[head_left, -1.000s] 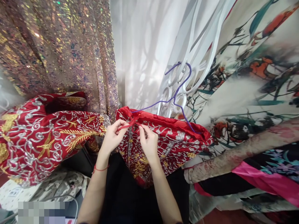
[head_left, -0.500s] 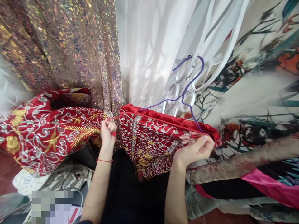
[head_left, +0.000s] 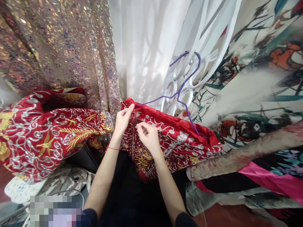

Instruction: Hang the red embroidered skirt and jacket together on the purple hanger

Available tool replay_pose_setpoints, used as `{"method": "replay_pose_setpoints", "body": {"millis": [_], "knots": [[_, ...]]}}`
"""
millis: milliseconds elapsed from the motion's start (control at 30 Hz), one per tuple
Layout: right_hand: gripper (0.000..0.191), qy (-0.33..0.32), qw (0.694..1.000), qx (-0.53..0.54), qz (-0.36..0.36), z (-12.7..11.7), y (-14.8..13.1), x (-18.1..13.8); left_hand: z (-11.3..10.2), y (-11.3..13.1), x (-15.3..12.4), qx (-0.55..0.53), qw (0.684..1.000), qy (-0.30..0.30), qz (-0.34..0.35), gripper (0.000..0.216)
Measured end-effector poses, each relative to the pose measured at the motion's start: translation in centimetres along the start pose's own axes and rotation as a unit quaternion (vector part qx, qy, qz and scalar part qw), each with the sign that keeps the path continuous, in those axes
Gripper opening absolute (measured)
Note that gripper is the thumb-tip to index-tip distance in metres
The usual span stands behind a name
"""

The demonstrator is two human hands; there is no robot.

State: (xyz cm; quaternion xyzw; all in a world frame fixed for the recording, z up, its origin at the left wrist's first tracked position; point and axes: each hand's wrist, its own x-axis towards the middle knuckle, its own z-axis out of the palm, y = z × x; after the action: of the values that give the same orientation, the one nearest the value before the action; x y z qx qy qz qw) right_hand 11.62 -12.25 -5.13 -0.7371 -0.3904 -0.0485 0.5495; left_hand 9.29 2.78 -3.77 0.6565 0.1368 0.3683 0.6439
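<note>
Left hand (head_left: pixel 123 121) raised to the top-left corner of the red garment (head_left: pixel 175 142); thumb and forefinger pinched on a thin red cord (head_left: pixel 133 116) that loops at the waistband edge. Right hand (head_left: pixel 148 138) just below and to the right, almost touching the left; its fingers (head_left: pixel 141 126) are drawn together in a pinch against the embroidery. Cannot tell whether they grip the cord's end or the cloth itself. The garment is glossy red satin with a plain folded band along the top. Below the band it is densely worked in silver scrolls, with gold motifs lower down. It hangs draped from a purple wire hanger (head_left: pixel 181 92), sloping down to the right, straight ahead of the person at the foot of the hangings. The hanger's hook stands against a white scrollwork grille (head_left: pixel 192 60). A thin red thread bracelet (head_left: pixel 113 148) sits on the left wrist. To the left lies a second red piece (head_left: pixel 47 135) with the same silver and gold work, spread wide, its near edge just beside the left hand. A sequinned iridescent fabric (head_left: pixel 59 50) hangs behind on the left, and a sheer white curtain (head_left: pixel 144 47) behind the centre. To the right is a pale cloth printed with flowers and birds (head_left: pixel 258 82). A pink fabric (head_left: pixel 272 183) lies lower right.
</note>
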Motion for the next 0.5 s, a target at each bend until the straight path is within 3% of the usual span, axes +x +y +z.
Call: {"method": "replay_pose_setpoints", "body": {"millis": [133,267,400,500], "knots": [[0.028,0.040,0.997,0.041,0.057,0.3,-0.3,0.6,0.4,0.4,0.1,-0.030,0.999,-0.023,-0.001,0.038],[0.035,0.058,0.980,0.161,0.100,0.9,-0.6,1.3,-0.8,0.6,-1.7,-0.047,0.998,-0.045,-0.009,0.032],[0.039,0.095,0.942,0.295,0.125,2.1,-0.8,1.5,-1.9,1.5,-3.5,-0.005,0.998,-0.066,0.015,0.027],[0.044,0.091,0.906,0.376,0.174,2.5,-0.9,1.3,-2.3,1.8,-3.8,0.058,0.996,-0.018,0.058,0.021]]}}
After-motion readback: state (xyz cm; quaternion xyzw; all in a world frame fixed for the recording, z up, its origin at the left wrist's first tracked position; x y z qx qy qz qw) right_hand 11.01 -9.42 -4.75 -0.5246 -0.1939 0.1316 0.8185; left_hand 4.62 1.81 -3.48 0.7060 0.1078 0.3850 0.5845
